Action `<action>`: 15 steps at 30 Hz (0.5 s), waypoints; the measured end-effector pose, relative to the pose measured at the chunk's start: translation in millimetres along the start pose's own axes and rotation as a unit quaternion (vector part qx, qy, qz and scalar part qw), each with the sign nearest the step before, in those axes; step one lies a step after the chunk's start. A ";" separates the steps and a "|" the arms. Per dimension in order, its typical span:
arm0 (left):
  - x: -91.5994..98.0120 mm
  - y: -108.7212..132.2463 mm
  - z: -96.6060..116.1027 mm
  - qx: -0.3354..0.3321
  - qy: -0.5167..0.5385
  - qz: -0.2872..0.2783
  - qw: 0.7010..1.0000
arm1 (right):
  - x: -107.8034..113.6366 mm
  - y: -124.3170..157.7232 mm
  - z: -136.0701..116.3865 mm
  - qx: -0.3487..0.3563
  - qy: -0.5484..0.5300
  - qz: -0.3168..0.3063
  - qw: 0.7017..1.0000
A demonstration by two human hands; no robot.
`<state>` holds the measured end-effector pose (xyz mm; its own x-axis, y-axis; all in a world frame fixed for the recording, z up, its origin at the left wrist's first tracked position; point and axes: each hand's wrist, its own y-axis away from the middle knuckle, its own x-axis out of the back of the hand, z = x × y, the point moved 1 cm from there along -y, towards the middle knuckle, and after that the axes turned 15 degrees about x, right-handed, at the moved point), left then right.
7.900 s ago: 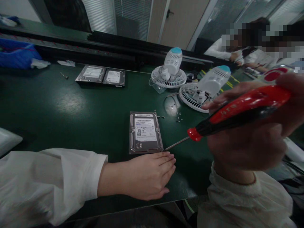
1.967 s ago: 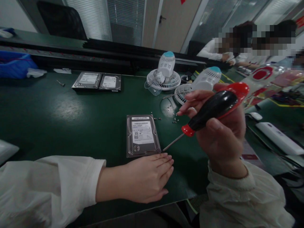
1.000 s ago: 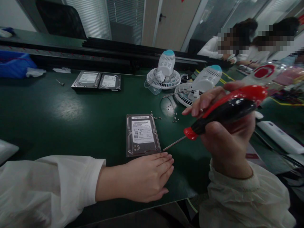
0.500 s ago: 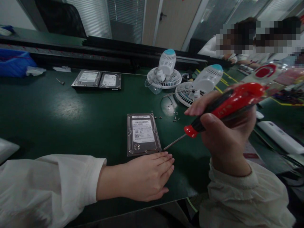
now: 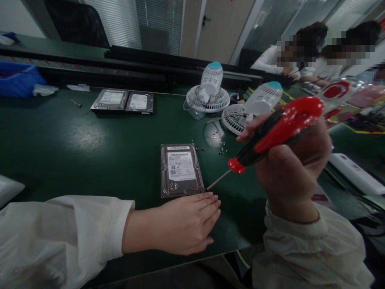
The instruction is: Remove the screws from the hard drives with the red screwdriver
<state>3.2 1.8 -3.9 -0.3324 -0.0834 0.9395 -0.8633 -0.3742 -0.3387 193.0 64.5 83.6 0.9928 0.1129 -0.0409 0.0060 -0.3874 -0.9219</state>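
Observation:
A hard drive lies label up on the green table, in the middle of the head view. Along its near edge rests my left hand, fingers stretched out flat and side by side, palm down. My right hand is wrapped round the red and black handle of a screwdriver. The screwdriver slants down to the left, and its tip is at the drive's near right corner. Whether the tip sits in a screw there cannot be made out. Several small loose screws lie just beyond the drive's right side.
Two more hard drives lie side by side at the back left. Two white fans stand face down at the back. A blue bin is at far left, a white power strip at right. Two people sit at back right.
My right hand has turned round the screwdriver handle, and the handle has shifted slightly left. The tip stays at the drive's corner. My left hand and the drive have not moved.

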 end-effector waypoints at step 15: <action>1.1 -0.2 -0.7 0.001 0.003 0.009 1.000 | 3.1 -1.8 -1.8 -0.029 -0.014 -0.009 0.999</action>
<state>2.7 2.5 -2.8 -0.3498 -0.0843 0.9330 -0.8569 -0.3737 -0.3550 196.3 63.9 85.8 0.9886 0.1460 -0.0358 0.0320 -0.4373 -0.8988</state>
